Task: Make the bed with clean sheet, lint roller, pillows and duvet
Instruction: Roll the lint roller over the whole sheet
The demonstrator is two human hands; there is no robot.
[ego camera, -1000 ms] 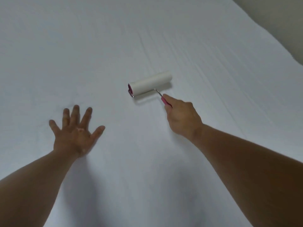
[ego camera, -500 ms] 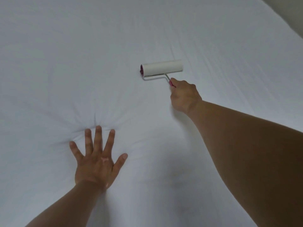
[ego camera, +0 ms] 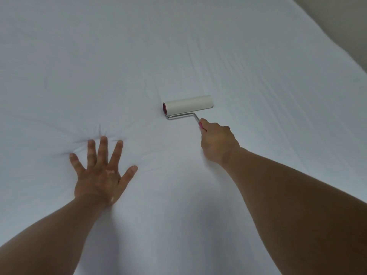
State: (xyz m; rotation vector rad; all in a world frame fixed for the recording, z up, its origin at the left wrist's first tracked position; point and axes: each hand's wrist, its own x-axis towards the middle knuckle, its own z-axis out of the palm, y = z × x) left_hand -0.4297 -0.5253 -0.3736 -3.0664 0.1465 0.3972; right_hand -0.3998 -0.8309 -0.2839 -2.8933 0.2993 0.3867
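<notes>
Fingers (ego camera: 208, 127) grip one lint roller (ego camera: 188, 104) on one sheet (ego camera: 198, 46).

A plain beige surface (ego camera: 349, 14), wall or floor I cannot tell, fills the upper right corner.

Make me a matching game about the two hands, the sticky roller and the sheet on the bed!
Things:
1. bare left hand
2. bare right hand
3. white cylindrical paper lint roller
4. white cloth bed sheet

What each one is doing:
A. grips a thin pink handle
B. puckers into small creases near fingertips
C. presses flat with fingers spread
D. lies sideways on a bent metal rod

Pairs: 1-C, 2-A, 3-D, 4-B
</notes>
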